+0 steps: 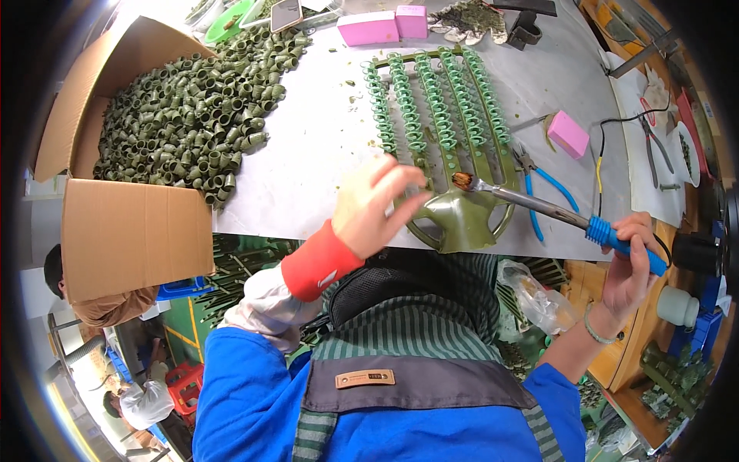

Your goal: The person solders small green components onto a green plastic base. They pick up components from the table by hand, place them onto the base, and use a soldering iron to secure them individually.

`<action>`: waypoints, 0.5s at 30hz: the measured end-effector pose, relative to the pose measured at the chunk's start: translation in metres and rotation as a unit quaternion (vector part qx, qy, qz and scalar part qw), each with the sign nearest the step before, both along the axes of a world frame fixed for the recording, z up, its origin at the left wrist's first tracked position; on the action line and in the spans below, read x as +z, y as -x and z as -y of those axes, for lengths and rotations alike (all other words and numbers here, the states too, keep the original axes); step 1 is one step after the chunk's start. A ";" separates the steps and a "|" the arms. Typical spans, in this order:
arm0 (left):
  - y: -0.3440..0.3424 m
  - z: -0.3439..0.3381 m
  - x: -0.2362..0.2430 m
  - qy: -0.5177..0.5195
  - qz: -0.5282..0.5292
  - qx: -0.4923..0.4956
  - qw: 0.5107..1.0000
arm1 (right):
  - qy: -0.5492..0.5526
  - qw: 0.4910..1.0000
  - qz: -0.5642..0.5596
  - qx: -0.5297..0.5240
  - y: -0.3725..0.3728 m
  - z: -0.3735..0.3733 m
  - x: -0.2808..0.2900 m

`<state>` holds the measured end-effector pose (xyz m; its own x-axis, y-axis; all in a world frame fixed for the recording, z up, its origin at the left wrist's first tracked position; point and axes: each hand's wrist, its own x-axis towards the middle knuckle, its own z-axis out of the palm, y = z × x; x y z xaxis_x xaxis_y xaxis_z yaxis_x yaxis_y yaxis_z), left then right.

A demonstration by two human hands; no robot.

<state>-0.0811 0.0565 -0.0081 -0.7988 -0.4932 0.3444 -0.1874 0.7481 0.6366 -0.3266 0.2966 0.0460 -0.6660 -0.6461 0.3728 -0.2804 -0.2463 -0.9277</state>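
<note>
My right hand (pixel 631 254) is wrapped round the blue handle of a soldering iron (pixel 550 208). The iron's metal shaft points left, and its scorched brown tip hovers above or touches the near part of an olive-green plastic frame (pixel 460 219); which of the two, I cannot tell. Several long bars run away from me on this frame, lined with lighter green ring-shaped pieces (pixel 445 108). My left hand (pixel 373 202), with a red wristband, is over the frame's near left side. Its fingers are apart and slightly bent, and I see nothing held in them.
A cardboard box (pixel 138 239) at left spills a heap of olive-green plastic caps (pixel 192 115) onto the table. Blue-handled pliers (pixel 539 189) and a pink block (pixel 568 135) lie right of the frame. More pink blocks (pixel 369 28) and a stained glove (pixel 469 19) are behind it.
</note>
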 end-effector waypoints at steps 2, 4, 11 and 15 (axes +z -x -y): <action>-0.012 -0.010 0.007 0.105 0.024 -0.117 0.987 | 0.004 0.999 0.015 -0.030 0.000 -0.007 0.000; -0.019 -0.026 0.001 0.112 0.075 -0.148 0.980 | 0.002 0.999 -0.020 -0.044 0.009 -0.022 -0.007; -0.037 -0.014 -0.006 0.201 0.104 -0.159 0.961 | 0.039 0.994 0.029 -0.099 0.002 -0.030 -0.010; -0.049 0.022 0.024 -0.070 0.091 -0.155 0.981 | 0.031 0.990 0.056 -0.127 -0.003 -0.038 -0.011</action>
<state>-0.0316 0.0344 0.0163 -0.9599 -0.2493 0.1279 -0.0853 0.6947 0.7142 -0.3236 0.3346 0.0354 -0.8436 -0.4297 0.3221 -0.2378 -0.2388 -0.9415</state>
